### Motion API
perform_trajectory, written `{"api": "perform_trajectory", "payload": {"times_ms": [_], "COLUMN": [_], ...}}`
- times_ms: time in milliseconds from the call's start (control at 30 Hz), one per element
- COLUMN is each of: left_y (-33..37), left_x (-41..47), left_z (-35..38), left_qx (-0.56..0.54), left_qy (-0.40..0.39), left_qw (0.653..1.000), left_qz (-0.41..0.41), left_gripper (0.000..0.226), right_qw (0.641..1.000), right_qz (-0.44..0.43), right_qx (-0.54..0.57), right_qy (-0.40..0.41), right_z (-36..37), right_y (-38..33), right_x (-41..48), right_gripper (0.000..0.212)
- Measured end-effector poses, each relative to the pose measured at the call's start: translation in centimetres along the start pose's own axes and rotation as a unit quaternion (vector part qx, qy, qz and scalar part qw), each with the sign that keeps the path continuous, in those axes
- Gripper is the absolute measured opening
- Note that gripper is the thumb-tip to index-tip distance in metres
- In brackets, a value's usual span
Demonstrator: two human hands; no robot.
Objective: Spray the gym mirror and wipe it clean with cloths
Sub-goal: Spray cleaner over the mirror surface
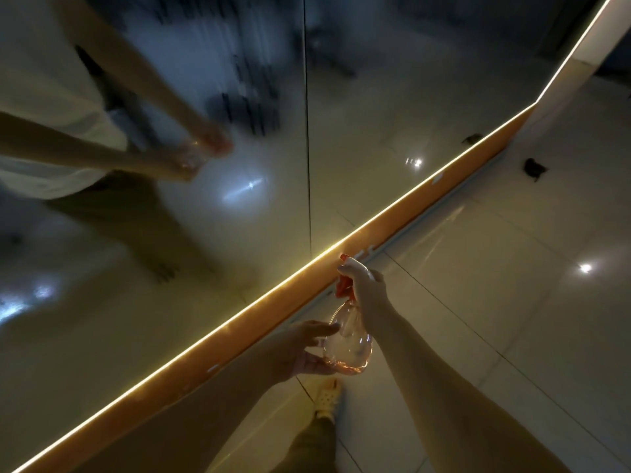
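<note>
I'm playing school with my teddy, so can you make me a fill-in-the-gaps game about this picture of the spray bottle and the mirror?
1. The spray bottle is held by ____ hands, the left hand low and the right hand at the top.
2. Its trigger is coloured ____.
3. The glowing light strip runs along the ____ edge of the mirror.
4. The shoe is coloured ____.

Missing words: two; red; bottom; yellow.
</note>
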State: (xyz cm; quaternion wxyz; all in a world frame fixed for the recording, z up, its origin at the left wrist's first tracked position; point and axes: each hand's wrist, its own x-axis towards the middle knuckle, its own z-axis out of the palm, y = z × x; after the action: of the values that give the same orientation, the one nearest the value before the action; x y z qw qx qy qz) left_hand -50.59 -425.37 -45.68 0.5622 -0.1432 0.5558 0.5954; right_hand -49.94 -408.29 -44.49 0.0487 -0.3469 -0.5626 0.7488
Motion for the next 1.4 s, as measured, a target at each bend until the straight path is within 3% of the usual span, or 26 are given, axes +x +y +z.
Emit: {"api": "perform_trajectory", "payload": {"times_ms": [167, 267, 433, 800, 967, 1033, 1333, 1400], "left_y": [2.5, 4.6, 8.6, 14.6, 16.5, 17.4, 19.2, 19.6], "left_x": [3.1, 5.6, 9.7, 14.9, 16.6, 16.9, 18.0, 18.7], "left_z": [0.1, 0.8, 3.3, 5.7, 7.4, 8.2, 11.0, 11.8], "left_qx": [0.015, 0.026, 0.036, 0.046, 0.078, 0.093, 0.109, 0.109], "left_qy": [0.006, 0.018, 0.016, -0.012, -0.004, -0.005, -0.039, -0.035], "left_qw": [1.0, 0.999, 0.999, 0.997, 0.996, 0.995, 0.993, 0.992], "left_qz": [-0.01, -0.015, -0.03, -0.059, -0.047, -0.041, -0.038, -0.044], "left_gripper": [0.066, 0.068, 0.07, 0.055, 0.057, 0.054, 0.077, 0.07], "right_qw": [1.0, 0.999, 1.0, 0.999, 0.998, 0.997, 0.999, 0.998], "right_qz": [0.017, -0.002, -0.004, 0.007, -0.047, -0.056, -0.011, 0.004], "right_qx": [-0.006, -0.003, -0.003, -0.035, 0.03, 0.051, 0.027, 0.026], "right_qy": [-0.013, -0.032, 0.007, 0.016, -0.013, -0.016, 0.044, 0.05], "right_z": [-0.8, -2.5, -4.9, -6.7, -8.8, -9.6, -12.0, -12.7], "right_y": [-0.6, -1.1, -2.8, -7.4, -8.8, -9.5, -11.5, -11.5], "right_x": [3.7, 6.4, 10.7, 17.6, 17.7, 17.6, 20.7, 21.6], "right_gripper": [0.017, 0.032, 0.044, 0.021, 0.038, 0.036, 0.021, 0.021]}}
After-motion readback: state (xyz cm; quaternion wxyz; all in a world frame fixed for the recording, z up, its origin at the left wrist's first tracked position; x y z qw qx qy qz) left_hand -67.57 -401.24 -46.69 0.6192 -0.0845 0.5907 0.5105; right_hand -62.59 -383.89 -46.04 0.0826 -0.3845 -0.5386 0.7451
